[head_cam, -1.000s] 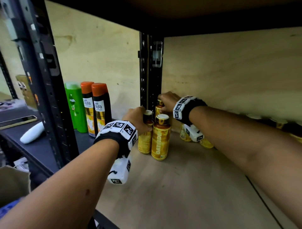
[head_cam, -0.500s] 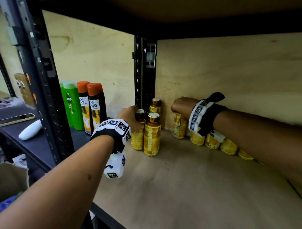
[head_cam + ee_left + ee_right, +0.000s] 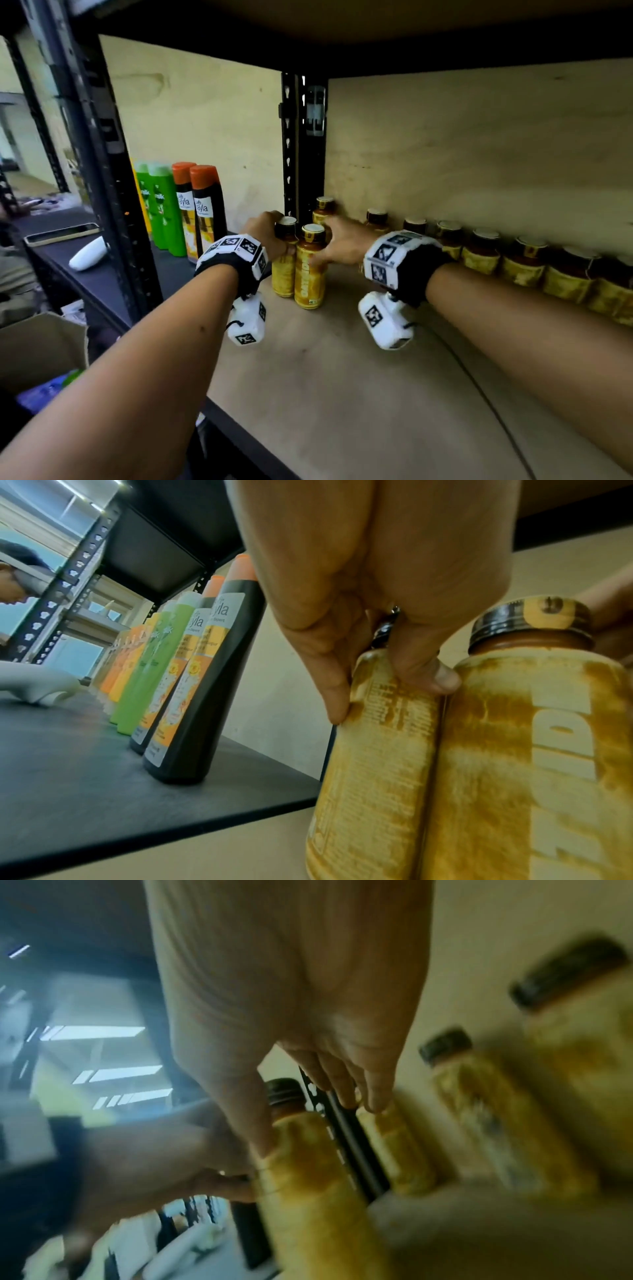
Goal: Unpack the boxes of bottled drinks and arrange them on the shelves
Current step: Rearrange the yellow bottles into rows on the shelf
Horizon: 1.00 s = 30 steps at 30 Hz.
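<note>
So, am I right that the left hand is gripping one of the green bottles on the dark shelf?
Not quite: the left hand is gripping a yellow drink bottle on the wooden shelf, as the left wrist view shows. The green bottles stand untouched on the dark shelf.

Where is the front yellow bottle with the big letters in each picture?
Head view: front yellow bottle, middle of the picture, between both hands.
Left wrist view: same bottle, far right, big and close, beside the bottle the left hand holds.
Right wrist view: blurry, probably the nearest bottle, bottom middle.
Shared landmark: the black shelf post.
</note>
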Each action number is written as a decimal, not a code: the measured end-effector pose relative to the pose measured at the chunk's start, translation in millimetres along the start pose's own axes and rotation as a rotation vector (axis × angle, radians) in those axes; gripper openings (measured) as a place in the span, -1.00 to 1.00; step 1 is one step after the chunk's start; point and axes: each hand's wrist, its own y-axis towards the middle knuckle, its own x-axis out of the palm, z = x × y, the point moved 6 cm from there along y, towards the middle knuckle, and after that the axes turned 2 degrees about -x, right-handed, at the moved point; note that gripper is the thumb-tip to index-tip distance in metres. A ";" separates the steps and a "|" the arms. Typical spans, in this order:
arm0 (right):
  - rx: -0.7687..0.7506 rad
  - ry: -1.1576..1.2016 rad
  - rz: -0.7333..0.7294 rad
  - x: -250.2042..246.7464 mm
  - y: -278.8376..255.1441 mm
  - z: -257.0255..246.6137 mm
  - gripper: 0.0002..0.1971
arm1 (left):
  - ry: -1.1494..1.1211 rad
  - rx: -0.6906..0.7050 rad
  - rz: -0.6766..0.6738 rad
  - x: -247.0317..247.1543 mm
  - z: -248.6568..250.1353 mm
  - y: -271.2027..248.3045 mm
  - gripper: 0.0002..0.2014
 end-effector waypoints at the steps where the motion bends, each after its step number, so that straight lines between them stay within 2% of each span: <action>1: 0.044 0.090 0.000 10.0 -0.5 -1.0 -0.30 | -0.005 0.000 0.002 -0.3 0.3 -0.4 -0.35; 3: 0.068 0.183 0.101 18.8 0.4 0.0 -0.27 | -0.020 0.003 0.005 -0.4 -0.9 0.4 -0.34; 6: 0.153 0.133 0.183 15.8 -2.7 7.1 -0.40 | -0.025 0.025 0.001 2.2 -2.2 5.3 -0.38; 8: 0.217 0.064 0.179 9.1 -7.0 12.6 -0.45 | -0.022 0.040 0.001 4.2 -2.5 9.4 -0.40; 13: 0.348 0.037 0.199 -4.2 -20.9 30.2 -0.44 | -0.037 0.035 -0.028 12.8 -6.4 20.7 -0.33; 16: 0.367 0.060 0.232 -2.4 -23.8 28.8 -0.43 | -0.045 0.032 -0.037 16.0 -4.0 28.0 -0.33; 23: 0.414 0.011 0.232 -1.0 -25.4 29.4 -0.37 | -0.056 0.055 0.006 21.9 -2.0 40.6 -0.47; 30: 0.426 -0.033 0.213 -5.4 -30.7 16.0 -0.42 | 0.018 0.044 -0.047 12.0 5.7 41.7 -0.58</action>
